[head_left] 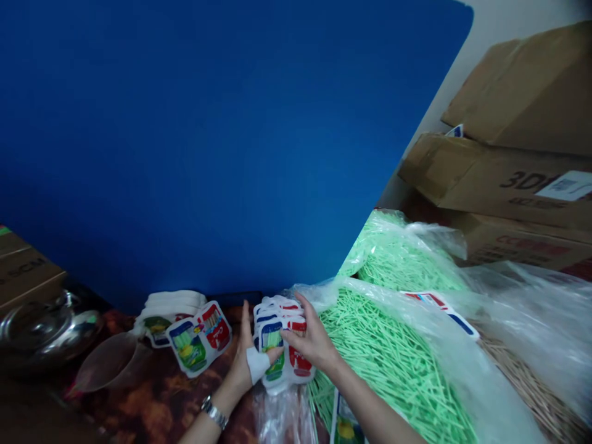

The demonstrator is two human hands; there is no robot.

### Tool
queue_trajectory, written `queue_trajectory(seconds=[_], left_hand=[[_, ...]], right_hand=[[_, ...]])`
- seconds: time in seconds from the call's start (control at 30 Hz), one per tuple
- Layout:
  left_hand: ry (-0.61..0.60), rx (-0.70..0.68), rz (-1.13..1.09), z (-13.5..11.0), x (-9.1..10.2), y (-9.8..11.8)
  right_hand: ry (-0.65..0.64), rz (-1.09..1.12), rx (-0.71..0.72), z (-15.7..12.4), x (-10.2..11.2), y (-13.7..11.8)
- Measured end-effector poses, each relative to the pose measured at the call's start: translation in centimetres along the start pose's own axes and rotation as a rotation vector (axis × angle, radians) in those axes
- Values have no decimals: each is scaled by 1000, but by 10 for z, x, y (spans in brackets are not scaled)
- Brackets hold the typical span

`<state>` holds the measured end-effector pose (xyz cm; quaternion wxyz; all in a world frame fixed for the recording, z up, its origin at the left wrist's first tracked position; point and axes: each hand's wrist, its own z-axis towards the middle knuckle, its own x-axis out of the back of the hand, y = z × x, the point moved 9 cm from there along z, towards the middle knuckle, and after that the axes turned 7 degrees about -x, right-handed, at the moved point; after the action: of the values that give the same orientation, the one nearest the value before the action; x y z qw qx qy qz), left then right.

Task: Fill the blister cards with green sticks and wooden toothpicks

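Between my two hands is a stack of printed straw packets [276, 377], with green sticks on one half of the print and a red panel on the other. My left hand [246, 361], with a white wrap at the thumb and a metal watch on the wrist, holds the stack's left side, thumb over the front. My right hand [317, 339] grips its right side, with the thumb across the top packet. To the left, a loose printed packet [200, 338] leans against a pile of similar packets [173, 302]. Clear plastic [284, 419] lies just below the stack.
Clear bags of light green sticks [393, 357] and brown sticks [531, 385] lie at right, with a printed packet [444, 311] on top. Cardboard boxes [522, 179] are stacked behind. A blue panel [231, 142] stands ahead. A metal pot lid [46, 327] and clear scoop-like plastic piece [111, 364] are left.
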<state>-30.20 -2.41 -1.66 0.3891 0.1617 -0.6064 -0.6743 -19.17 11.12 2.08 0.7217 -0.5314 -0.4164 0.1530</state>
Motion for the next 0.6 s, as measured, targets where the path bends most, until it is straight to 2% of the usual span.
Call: queue_trajectory(seconds=[0.13,0.27,0.33,0.47,0.6], left_hand=[[-100,-107,-15,-27,1,19],[-162,-171,-140,-51,-4,29],[-195,-132,-191,-56,-10,29],[-231,-55,-196,-55,-14,28],[-281,-45,-206,-54,-18,20]], right_hand=[[25,-103,156,-42,12,-14],[-87,-105,299,-74,12,-18],[-157,-97,270,-79,11,-13],[-274,-20,94,-79,11,2],[-338,32,36,-73,9,8]])
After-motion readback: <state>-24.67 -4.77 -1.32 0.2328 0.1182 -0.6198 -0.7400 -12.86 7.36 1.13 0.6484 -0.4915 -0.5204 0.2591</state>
